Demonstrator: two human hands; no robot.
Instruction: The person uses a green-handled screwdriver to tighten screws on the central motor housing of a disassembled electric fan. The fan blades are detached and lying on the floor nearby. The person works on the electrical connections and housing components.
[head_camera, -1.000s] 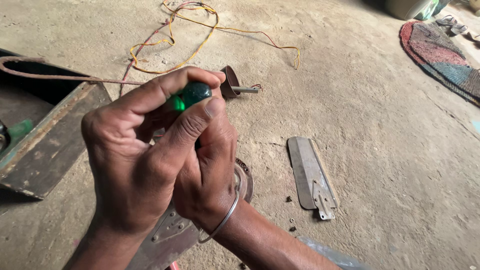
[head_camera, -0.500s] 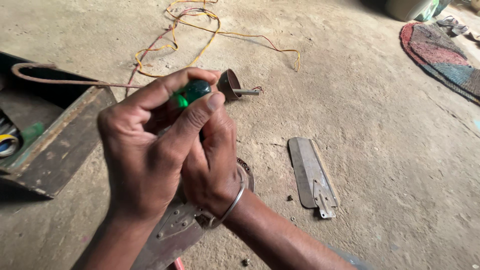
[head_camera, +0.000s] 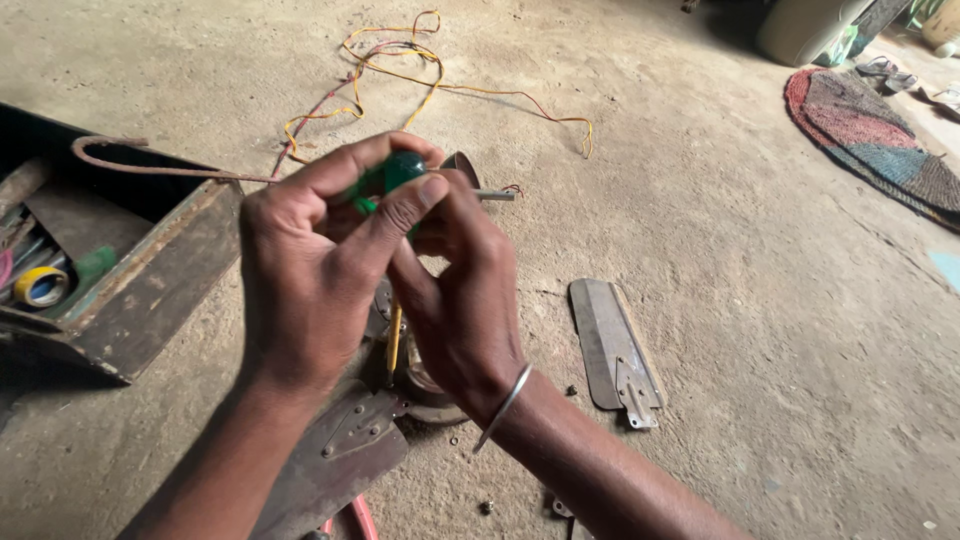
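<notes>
Both hands together: left hand (head_camera: 310, 270) wraps the green screwdriver (head_camera: 392, 178), right hand (head_camera: 465, 290) pressed against it, fan blade (head_camera: 612, 350) lying just right of them.

Concrete floor (head_camera: 720, 200): wires (head_camera: 420, 70), fan blade (head_camera: 612, 345), toolbox (head_camera: 150, 290).

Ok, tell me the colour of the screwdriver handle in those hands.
Green, seen in the head view: the screwdriver handle sits gripped between the left hand and right hand.
</notes>
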